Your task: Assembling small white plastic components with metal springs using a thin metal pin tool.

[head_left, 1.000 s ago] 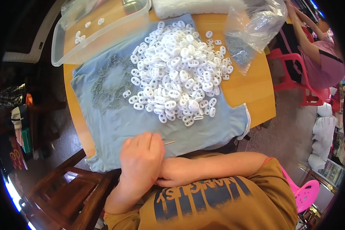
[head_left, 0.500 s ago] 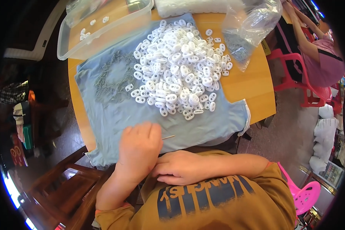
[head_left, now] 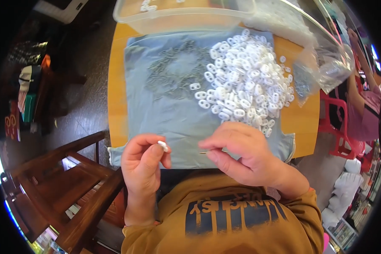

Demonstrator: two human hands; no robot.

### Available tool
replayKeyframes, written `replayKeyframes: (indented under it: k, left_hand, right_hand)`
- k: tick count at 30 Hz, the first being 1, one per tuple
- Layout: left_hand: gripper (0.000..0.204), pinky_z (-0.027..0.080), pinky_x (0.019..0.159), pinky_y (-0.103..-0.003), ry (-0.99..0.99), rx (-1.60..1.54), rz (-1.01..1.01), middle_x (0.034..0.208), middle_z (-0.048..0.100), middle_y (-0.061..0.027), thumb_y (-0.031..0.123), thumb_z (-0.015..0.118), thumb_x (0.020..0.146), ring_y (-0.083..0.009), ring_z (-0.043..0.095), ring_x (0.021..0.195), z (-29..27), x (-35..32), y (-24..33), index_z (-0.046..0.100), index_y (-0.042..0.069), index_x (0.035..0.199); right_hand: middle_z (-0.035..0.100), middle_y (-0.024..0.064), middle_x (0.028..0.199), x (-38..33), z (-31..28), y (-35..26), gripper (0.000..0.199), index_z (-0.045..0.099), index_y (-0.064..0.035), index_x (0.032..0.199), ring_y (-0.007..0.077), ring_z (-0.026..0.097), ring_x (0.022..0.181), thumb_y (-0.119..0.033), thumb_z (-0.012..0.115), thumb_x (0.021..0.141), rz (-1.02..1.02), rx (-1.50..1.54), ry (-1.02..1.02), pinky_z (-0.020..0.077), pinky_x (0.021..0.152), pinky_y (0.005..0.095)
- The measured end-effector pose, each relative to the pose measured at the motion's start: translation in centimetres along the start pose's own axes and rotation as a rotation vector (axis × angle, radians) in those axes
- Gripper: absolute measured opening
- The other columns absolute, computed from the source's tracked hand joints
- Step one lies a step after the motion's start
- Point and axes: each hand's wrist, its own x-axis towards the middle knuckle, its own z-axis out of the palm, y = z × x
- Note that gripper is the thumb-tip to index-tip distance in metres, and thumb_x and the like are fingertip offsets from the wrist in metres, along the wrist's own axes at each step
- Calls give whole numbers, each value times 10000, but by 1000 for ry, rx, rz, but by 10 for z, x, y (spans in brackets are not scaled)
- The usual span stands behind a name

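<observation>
My left hand (head_left: 144,163) is raised over the cloth's near edge. Its thumb and index finger pinch a small white plastic piece (head_left: 162,146). To its right, my right hand (head_left: 243,154) has thumb and fingertips closed around a thin, pale pointed stick (head_left: 203,153), mostly hidden by the thumb. A large heap of white oval two-hole plastic pieces (head_left: 249,78) lies beyond the right hand on a light blue cloth (head_left: 178,122). Left of the heap, many small grey metal-looking parts (head_left: 169,70) spread in a ring. One loose white piece (head_left: 194,86) sits between ring and heap.
A clear plastic bin (head_left: 178,23) with a few white pieces stands at the table's far side. Clear bags (head_left: 307,78) lie at the far right of the wooden table (head_left: 116,80). A wooden chair (head_left: 80,186) is at left; another person (head_left: 362,106) is at right.
My hands have moved apart, the left uncovering a white piece in its fingers. My right hand has come up from my lap to the stick. The view has shifted left.
</observation>
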Motion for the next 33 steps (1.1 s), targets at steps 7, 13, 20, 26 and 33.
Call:
replayKeyframes:
  k: [7,13,20,26,33]
  left_hand:
    - [179,461,558,-218,-77,-154,-84,848,599,-87,2,562,845,-114,548,646,10,-1,4,550,-10,1024]
    - [186,475,577,-221,-117,-178,-139,874,590,-79,-16,551,850,-111,559,682,9,1,1,520,2,1033]
    - [141,479,589,-226,-140,-186,-171,868,594,-85,10,553,863,-125,567,665,11,1,1,513,1,998]
    - [151,490,636,-248,-142,-229,-184,879,593,-95,-5,545,868,-136,582,702,19,-1,-4,514,-3,1016]
    - [158,472,681,-233,-204,-41,143,982,577,-92,-36,550,860,-117,559,775,19,13,-30,527,0,1012]
  right_hand:
    - [581,83,793,21,31,-2,285,601,-20,1026,197,570,688,50,623,750,14,91,121,457,586,285]
    - [585,104,852,21,36,6,310,598,-19,1032,211,585,722,78,623,739,-109,57,157,480,614,280]
    - [590,94,841,17,30,10,262,615,-15,979,218,586,712,58,647,730,-273,-121,152,475,586,280]
    - [590,92,812,14,32,12,161,597,-16,887,230,580,690,29,641,739,-122,-29,210,469,594,293]
    - [577,86,847,8,36,13,79,569,0,901,167,534,768,-1,583,823,165,263,262,425,706,269]
